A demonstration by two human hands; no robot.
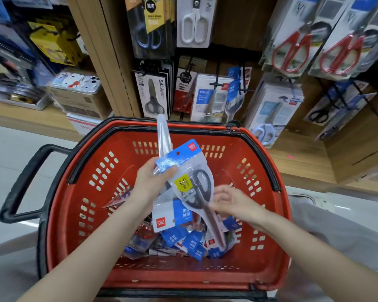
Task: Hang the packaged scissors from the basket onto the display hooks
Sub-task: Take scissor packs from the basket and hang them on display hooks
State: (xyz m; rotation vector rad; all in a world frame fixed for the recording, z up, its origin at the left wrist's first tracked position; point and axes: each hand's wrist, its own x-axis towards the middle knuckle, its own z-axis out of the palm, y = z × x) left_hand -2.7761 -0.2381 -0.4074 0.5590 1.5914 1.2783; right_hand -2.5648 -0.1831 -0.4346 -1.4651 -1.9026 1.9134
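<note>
Several packaged scissors (183, 164) are gripped together by the left hand (151, 182) above the red basket (183, 277), and the front pack's lower edge is pinched by the right hand (231, 203). More packs (192, 240) are heaped on the basket floor. Beyond the far rim, the display hooks (218, 85) are crowded with hung packs (207, 99), and little free room is left between them.
</note>
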